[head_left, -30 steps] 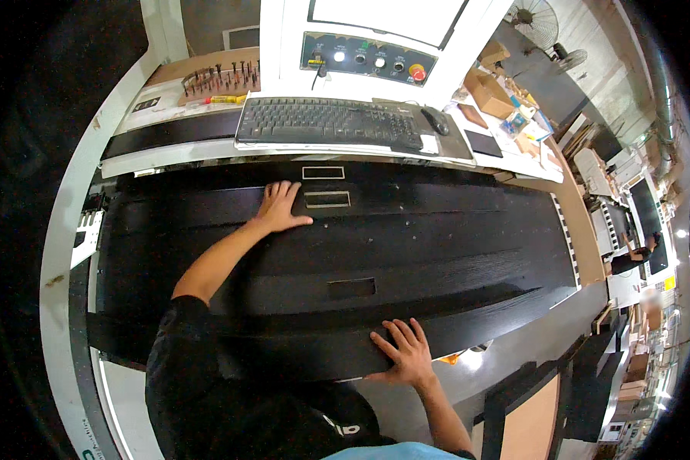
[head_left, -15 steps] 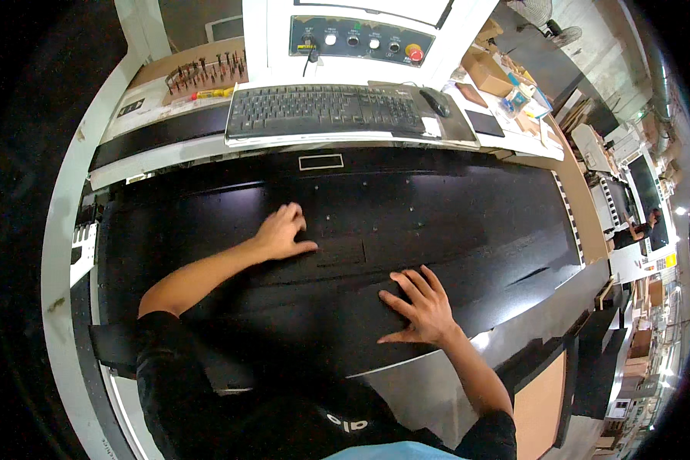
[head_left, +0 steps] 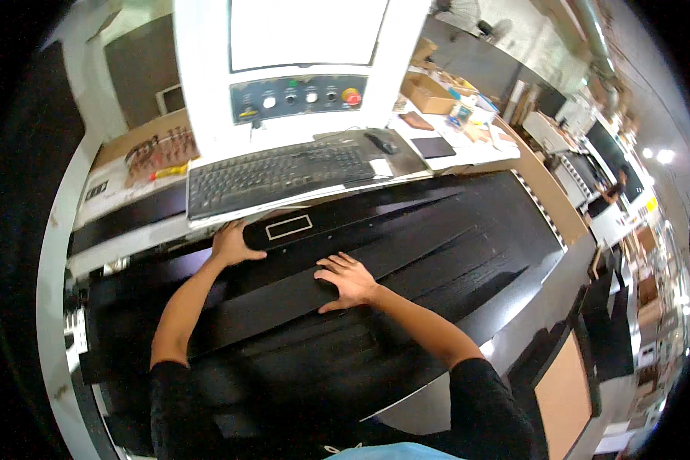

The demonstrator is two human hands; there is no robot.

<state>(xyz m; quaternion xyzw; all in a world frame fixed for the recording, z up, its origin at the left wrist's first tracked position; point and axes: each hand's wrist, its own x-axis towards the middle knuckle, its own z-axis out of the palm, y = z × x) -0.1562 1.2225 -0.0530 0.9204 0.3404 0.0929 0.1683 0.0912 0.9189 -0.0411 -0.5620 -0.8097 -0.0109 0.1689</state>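
A long, narrow black board (head_left: pixel 264 305) lies slantwise across other black panels (head_left: pixel 322 364) on the work surface. My right hand (head_left: pixel 350 282) rests on this board with its fingers and thumb spread. Farther off, my left hand (head_left: pixel 234 247) reaches to the far side of the black panels, just below the keyboard tray. Its thumb points right, apart from the fingers, and the fingertips are blurred. A thin pale rectangle outline (head_left: pixel 289 227) marks the dark surface beside that hand. Neither hand grips anything that I can see.
Beyond the panels sit a keyboard (head_left: pixel 276 176), a mouse (head_left: pixel 381 142) and a control panel (head_left: pixel 299 98) with a red button (head_left: pixel 351 96). Small tools (head_left: pixel 161 153) stand at the back left. An open cardboard box (head_left: pixel 428 93) is at the back right, and another person (head_left: pixel 606 195) works far right.
Both hands have moved farther away from me, the right one also leftward. A narrow board now shows more plainly across the panels. The view has tilted and shifted.
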